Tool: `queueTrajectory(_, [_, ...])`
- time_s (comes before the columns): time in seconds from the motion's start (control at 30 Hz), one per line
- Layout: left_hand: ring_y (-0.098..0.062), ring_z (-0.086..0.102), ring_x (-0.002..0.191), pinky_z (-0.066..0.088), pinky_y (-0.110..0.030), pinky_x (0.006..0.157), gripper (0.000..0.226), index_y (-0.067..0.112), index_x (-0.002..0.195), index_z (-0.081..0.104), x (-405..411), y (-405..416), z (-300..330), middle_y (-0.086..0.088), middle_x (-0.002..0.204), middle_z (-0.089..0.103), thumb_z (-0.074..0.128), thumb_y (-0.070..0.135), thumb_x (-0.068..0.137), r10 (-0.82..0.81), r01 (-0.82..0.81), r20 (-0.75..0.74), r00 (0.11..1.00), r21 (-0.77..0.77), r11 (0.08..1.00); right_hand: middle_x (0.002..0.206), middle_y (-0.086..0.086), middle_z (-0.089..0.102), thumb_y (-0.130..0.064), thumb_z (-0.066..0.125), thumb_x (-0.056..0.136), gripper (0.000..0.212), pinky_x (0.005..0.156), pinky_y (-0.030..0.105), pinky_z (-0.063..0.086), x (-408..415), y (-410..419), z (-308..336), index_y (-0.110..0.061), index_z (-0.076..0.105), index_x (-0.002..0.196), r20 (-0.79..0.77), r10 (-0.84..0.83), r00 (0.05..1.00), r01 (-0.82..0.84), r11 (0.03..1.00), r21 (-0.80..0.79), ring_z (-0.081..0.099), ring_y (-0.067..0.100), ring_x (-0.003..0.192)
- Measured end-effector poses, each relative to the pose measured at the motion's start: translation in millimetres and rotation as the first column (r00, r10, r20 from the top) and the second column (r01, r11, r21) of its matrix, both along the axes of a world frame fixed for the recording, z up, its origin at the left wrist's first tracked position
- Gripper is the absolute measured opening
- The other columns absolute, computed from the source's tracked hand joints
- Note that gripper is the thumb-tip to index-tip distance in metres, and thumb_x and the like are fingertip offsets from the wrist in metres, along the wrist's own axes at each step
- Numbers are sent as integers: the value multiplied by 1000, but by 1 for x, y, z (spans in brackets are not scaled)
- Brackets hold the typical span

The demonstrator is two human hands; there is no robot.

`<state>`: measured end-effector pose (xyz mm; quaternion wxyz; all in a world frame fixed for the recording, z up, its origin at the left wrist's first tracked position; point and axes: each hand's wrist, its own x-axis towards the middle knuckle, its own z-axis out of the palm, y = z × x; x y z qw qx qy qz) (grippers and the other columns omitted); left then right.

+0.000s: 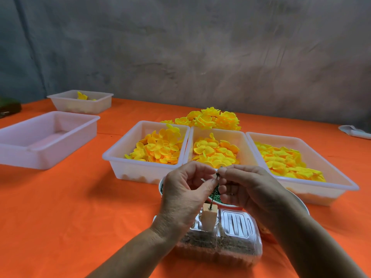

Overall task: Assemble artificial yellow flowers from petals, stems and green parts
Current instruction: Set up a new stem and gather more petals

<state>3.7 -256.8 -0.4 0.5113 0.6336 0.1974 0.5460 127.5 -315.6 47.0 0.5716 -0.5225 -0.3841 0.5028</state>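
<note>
Both hands meet above the near centre of the orange tablecloth (70, 207); the left hand (186, 195) pinches a thin dark stem (214, 190) between thumb and forefinger, fingers curled; the right hand (247, 189) pinches the stem's upper end, thumb and forefinger closed on it. The stem stands nearly upright; its lower end sits in a small beige block (209, 218); the block rests on a clear plastic container (236, 235) with brownish fill in its lower part. Just behind the hands, partly hidden, a round bowl (162, 186) holds green parts (216, 194).

Three white trays stand side by side beyond the hands, touching or nearly so: the left tray (120, 157), the middle tray (244, 141) and the right tray (341, 177); each holds loose yellow petals (160, 147). Behind them lies a pile of finished yellow flowers (212, 119). To the left, well apart, stands a larger white tray (46, 155); farther back, a smaller tray (80, 106) with a few yellow pieces (82, 96). A white cloth (355, 132) lies at the right edge.
</note>
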Motion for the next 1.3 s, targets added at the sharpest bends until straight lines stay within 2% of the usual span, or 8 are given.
queueTrajectory(0.07, [-7,67,64,52,-18,58,13,7,84,69,0,-1,1,-2,72,72,73,-2,75,-12,12,9,1000,0,1000,62,8,54,-15,69,62,24,47,21,50,0,1,0,0,61,79,-57,12,998,-13,1000,-14,54,12,49])
queueTrajectory(0.23, [-20,67,69,54,-26,62,13,11,83,70,0,0,0,-7,77,72,75,2,75,29,-28,-12,1000,7,1000,63,10,52,-15,68,62,29,46,21,50,1,4,0,1,58,84,-95,18,995,-23,999,-49,53,12,48])
queueTrajectory(0.33, [-16,69,69,55,-23,60,18,9,83,69,1,-2,2,-6,75,73,76,18,69,-17,17,22,1000,-18,1000,63,10,53,-16,69,61,30,46,21,50,0,3,1,1,60,84,-64,19,998,-22,999,-45,53,12,49])
queueTrajectory(0.57, [-37,68,74,58,-50,66,22,9,86,72,-3,-3,3,-13,77,72,71,26,72,45,-45,-8,999,59,997,54,5,57,-10,68,81,14,46,18,47,-3,-2,-1,-6,68,67,225,-129,966,107,988,106,54,8,48])
queueTrajectory(0.7, [-26,68,70,57,-47,64,21,10,88,74,-5,-3,5,-5,76,72,69,27,76,110,-95,-68,992,199,975,54,0,61,-15,67,83,17,50,18,48,-5,-5,-4,-11,68,66,462,-225,858,99,954,281,57,5,52])
queueTrajectory(0.8, [-17,68,70,57,-39,62,16,6,89,74,-6,0,4,-2,76,72,71,19,80,165,-130,-90,982,311,941,58,0,63,-16,67,83,16,53,19,50,-5,-4,-7,-15,68,67,518,-268,812,95,937,336,58,5,54])
queueTrajectory(1.07, [-17,63,63,50,-38,55,10,4,81,73,-5,4,3,-3,71,67,71,14,79,263,-197,-71,962,485,852,64,0,67,-30,68,71,17,55,15,48,-8,-7,-12,-14,72,72,313,-195,929,89,943,322,62,5,60])
queueTrajectory(1.3, [-12,56,60,48,-33,54,9,6,76,70,-3,3,1,0,67,62,70,13,82,311,-222,-75,948,543,809,62,1,65,-30,67,71,15,56,17,50,-8,-6,-18,-16,73,71,233,-174,957,95,944,315,61,6,59])
